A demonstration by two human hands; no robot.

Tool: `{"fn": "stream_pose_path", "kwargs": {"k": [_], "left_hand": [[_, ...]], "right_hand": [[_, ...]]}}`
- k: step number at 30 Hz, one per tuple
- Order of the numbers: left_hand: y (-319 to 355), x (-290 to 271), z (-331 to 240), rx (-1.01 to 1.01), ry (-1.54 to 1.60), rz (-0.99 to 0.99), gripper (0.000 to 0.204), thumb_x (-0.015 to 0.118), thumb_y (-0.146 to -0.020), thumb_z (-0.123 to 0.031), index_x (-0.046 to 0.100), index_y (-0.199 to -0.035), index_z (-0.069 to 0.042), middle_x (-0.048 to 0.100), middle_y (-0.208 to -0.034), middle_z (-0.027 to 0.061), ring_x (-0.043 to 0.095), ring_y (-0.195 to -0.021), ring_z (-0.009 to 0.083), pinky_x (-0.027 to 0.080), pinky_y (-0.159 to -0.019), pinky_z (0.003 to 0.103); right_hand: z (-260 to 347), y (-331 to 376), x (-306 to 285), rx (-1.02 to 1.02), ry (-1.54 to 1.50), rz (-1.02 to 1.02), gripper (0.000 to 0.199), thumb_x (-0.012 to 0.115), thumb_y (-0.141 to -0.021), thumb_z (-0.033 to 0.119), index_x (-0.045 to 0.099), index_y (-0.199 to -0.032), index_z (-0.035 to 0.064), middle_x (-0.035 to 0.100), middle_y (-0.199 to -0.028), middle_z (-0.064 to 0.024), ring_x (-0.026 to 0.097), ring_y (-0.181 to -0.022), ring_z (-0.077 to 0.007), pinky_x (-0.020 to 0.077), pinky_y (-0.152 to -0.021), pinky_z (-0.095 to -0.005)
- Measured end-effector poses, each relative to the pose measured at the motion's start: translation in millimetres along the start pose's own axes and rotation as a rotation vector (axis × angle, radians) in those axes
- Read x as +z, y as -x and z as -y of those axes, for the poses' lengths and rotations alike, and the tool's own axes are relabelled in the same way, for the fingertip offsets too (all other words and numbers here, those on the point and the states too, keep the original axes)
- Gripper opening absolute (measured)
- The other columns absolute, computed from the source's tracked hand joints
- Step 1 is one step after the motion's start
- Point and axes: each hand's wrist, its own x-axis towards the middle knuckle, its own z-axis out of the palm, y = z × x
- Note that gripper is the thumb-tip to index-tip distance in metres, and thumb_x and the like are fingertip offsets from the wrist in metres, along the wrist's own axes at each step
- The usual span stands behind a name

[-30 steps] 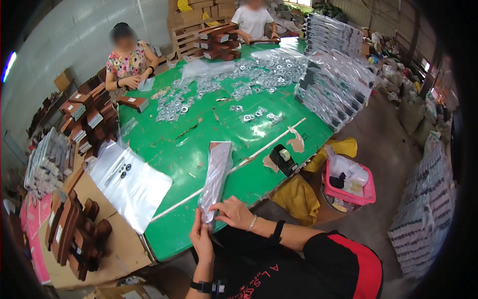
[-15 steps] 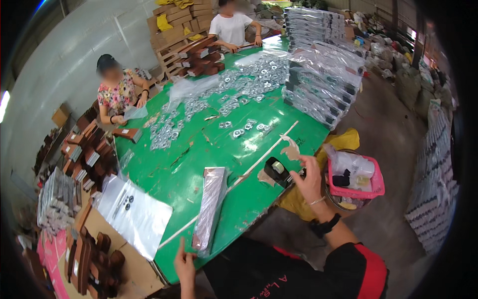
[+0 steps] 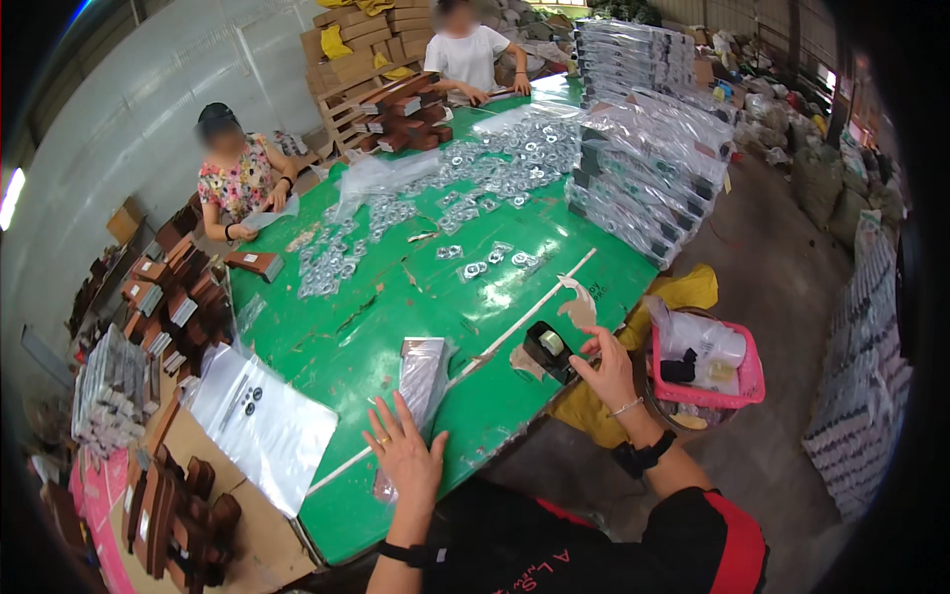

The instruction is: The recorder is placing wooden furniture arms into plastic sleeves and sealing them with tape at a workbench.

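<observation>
My left hand (image 3: 408, 457) lies spread over the lower part of a long package in clear plastic (image 3: 426, 374), fingers apart; whether it presses down on it cannot be told. The package rests near the front edge of the green table (image 3: 381, 327). Beside the black tape dispenser (image 3: 546, 348) at the table's right edge is my right hand (image 3: 609, 376). Its thumb and fingers are bent but apart, with nothing visible between them. A torn scrap of brown paper (image 3: 577, 309) lies just behind the dispenser.
Clear plastic bags (image 3: 262, 421) lie at left, beside stacked brown wooden pieces (image 3: 183, 515). Small bagged rings (image 3: 332, 262) cover the far table. Wrapped packages (image 3: 643, 188) form a tall stack at back right. A pink basket (image 3: 755, 371) stands right. Two people work across the table.
My left hand has moved up and spread over the wrapped package, from a pointing pose beside its near end. My right hand has shifted slightly down beside the tape dispenser.
</observation>
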Motion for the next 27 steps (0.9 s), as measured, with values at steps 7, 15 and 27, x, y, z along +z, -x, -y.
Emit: {"fn": "stream_pose_path", "kwargs": {"k": [7,15,27], "left_hand": [[9,18,5,0.036,-0.033,0.011,0.082,0.069,-0.087,-0.026,0.026,-0.154,-0.006,0.031,-0.154,0.0238,0.042,-0.133,0.0407,0.034,-0.109,0.049],[15,21,5,0.052,-0.049,-0.009,0.072,0.065,-0.089,-0.021,0.033,-0.151,-0.005,0.036,-0.151,0.0239,0.046,-0.127,0.038,0.036,-0.107,0.047],[2,18,2,0.057,-0.074,-0.01,0.077,0.068,-0.087,-0.017,0.03,-0.153,-0.006,0.038,-0.15,0.0231,0.05,-0.123,0.0389,0.04,-0.103,0.046]], "right_hand": [[13,1,-2,0.099,-0.068,0.046,0.049,0.077,-0.079,0.025,0.056,-0.12,0.0088,0.063,-0.085,-0.0028,0.06,-0.078,-0.0218,0.0436,-0.077,-0.0373],[15,-2,6,0.065,-0.013,0.088,0.049,0.078,-0.077,0.028,0.058,-0.118,0.0099,0.062,-0.079,0.0003,0.061,-0.077,-0.0189,0.0414,-0.08,-0.0373],[29,-25,2,0.14,-0.147,0.059,0.034,0.077,-0.08,0.021,0.062,-0.108,0.0098,0.062,-0.069,-0.0009,0.06,-0.066,-0.0136,0.0449,-0.065,-0.0299]]}}
